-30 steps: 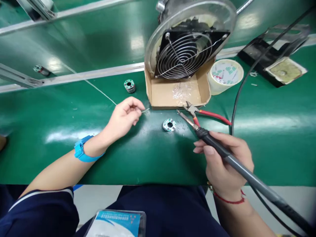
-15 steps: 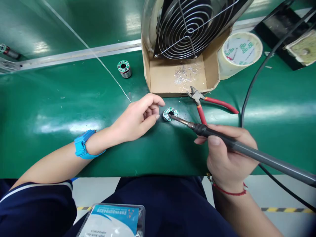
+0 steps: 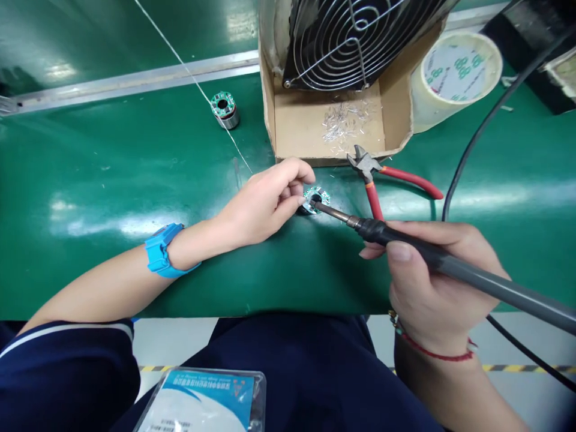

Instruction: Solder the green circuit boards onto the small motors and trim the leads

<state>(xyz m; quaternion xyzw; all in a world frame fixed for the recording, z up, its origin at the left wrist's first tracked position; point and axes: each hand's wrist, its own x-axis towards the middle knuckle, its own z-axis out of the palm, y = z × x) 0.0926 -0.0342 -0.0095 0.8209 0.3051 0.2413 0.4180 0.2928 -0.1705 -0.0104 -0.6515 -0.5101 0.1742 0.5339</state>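
My left hand [image 3: 265, 204], with a blue strap [image 3: 164, 252] on its wrist, pinches a thin solder wire [image 3: 238, 149] that trails away to the upper left. Its fingertips are at the left edge of a small round green circuit board [image 3: 323, 195] on top of a cylindrical part. In my right hand [image 3: 443, 288] is a soldering iron [image 3: 488, 282], gripped like a pen. The iron's tip reaches the board near its dark centre hole, close to my left fingertips. The fingers hide the board's left side and the wire's end.
Red-handled cutters [image 3: 374, 198] lie open right of the board. Behind stands a cardboard tray [image 3: 301, 129] with metal clippings and a fan [image 3: 351, 48]. A second board-topped cylinder [image 3: 229, 119] stands to the left. A tape roll [image 3: 423, 111] and black cable [image 3: 468, 147] are on the right.
My left fingertips have come closer to the board, and the short stretch of wire between them no longer shows. The iron stays on the board. The whole view has shifted slightly.
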